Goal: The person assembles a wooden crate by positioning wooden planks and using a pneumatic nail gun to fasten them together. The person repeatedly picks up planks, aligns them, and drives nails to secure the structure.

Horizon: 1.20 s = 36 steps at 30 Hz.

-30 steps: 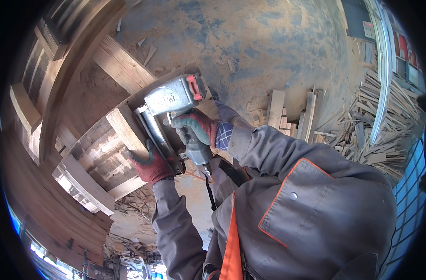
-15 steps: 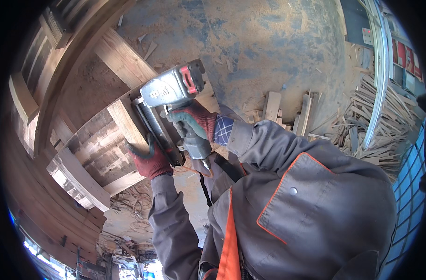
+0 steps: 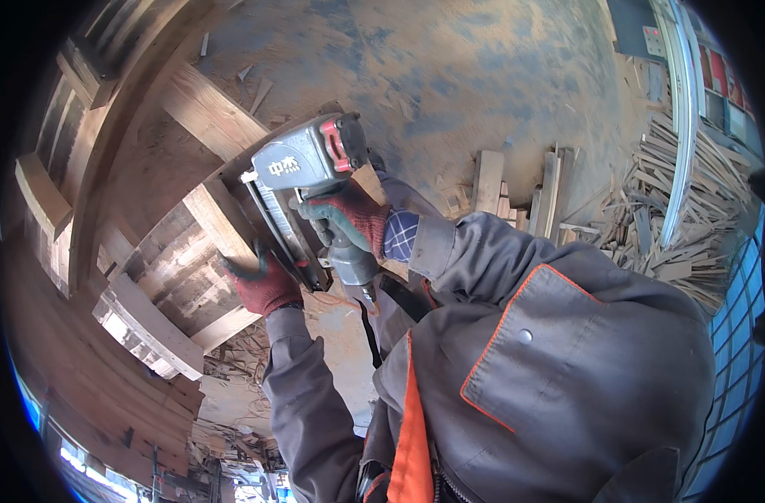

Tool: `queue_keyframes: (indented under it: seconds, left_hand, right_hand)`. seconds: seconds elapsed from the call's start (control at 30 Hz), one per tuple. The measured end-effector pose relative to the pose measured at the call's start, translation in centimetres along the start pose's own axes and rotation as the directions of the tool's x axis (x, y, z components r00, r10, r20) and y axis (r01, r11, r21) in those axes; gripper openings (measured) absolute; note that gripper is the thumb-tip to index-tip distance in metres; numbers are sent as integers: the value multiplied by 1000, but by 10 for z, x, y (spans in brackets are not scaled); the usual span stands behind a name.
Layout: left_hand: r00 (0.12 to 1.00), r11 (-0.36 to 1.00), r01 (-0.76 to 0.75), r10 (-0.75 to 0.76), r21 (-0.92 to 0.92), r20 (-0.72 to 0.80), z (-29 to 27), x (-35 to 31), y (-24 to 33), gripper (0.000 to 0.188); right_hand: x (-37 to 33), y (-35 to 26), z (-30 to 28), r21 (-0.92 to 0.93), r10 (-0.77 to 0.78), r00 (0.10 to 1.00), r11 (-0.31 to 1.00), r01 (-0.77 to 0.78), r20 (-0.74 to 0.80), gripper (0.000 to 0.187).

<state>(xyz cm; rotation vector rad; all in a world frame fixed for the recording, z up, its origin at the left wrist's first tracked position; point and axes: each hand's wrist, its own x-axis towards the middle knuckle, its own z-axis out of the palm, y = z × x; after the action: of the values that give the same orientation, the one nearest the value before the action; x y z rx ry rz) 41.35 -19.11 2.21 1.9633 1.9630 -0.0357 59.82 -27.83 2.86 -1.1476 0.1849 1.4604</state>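
Note:
My right hand (image 3: 344,216), in a red and dark green work glove, is closed around the handle of a grey nail gun (image 3: 303,159) with a red-trimmed end. The gun's long magazine slants down toward my other hand, and its nose lies close against the woodwork. My left hand (image 3: 265,283), in a matching glove, grips the near end of a short wooden board (image 3: 221,220). That board lies across a wooden frame (image 3: 160,327) beside the magazine. Some fingers of the left hand are hidden by the board.
A second pale plank (image 3: 210,109) spans the frame farther off. Curved-looking timber beams (image 3: 106,134) run along the left. Offcuts (image 3: 487,184) and a heap of thin wood strips (image 3: 676,201) lie on the dusty floor (image 3: 483,75) at right. An orange hose hangs below the gun.
The view has shifted slightly. Both hands keep their holds on the nail gun and board, and the gun stays in nearly the same place beside the board.

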Motion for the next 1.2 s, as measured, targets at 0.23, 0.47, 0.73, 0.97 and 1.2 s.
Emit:
queue_keyframes:
  seconds: [0.23, 0.47, 0.73, 0.97, 1.2]
  left_hand:
    - [965, 876, -254, 203, -411, -165, 16, 5, -35, 69]
    - [934, 786, -353, 260, -508, -246, 23, 9, -48, 61]
    - [988, 915, -139, 104, -379, -112, 22, 8, -36, 56]
    - [988, 952, -121, 89, -280, -126, 27, 11, -44, 61]
    - [996, 903, -78, 50, -422, -78, 18, 8, -32, 57]
  right_hand:
    - [-31, 43, -9, -130, -16, 999, 991, 11, -33, 18]
    - [-34, 77, -8, -10, -80, 997, 997, 80, 11, 11]
    - [-35, 71, -7, -188, -163, 986, 968, 168, 38, 11]
    - [-34, 70, -10, -273, -33, 997, 961, 51, 70, 16]
    - [-37, 68, -17, -90, -33, 999, 995, 36, 31, 15]
